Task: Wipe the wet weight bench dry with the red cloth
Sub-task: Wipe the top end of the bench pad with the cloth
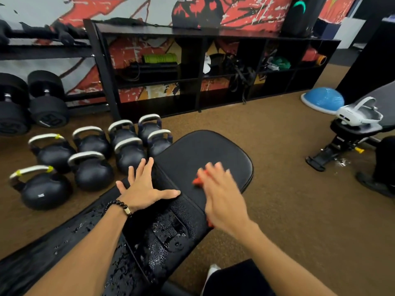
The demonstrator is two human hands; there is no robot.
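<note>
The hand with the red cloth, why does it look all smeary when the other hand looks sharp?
In the head view, the right hand is motion-blurred, smearing the red cloth under it; the left hand lies flat on the weight bench and looks sharp. Water drops glint on the near pad, and the wide lens bends the shelf.

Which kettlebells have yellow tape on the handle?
Two: the nearest kettlebell, front left, and the far-left kettlebell behind it. The other kettlebells have plain grey handles.
</note>
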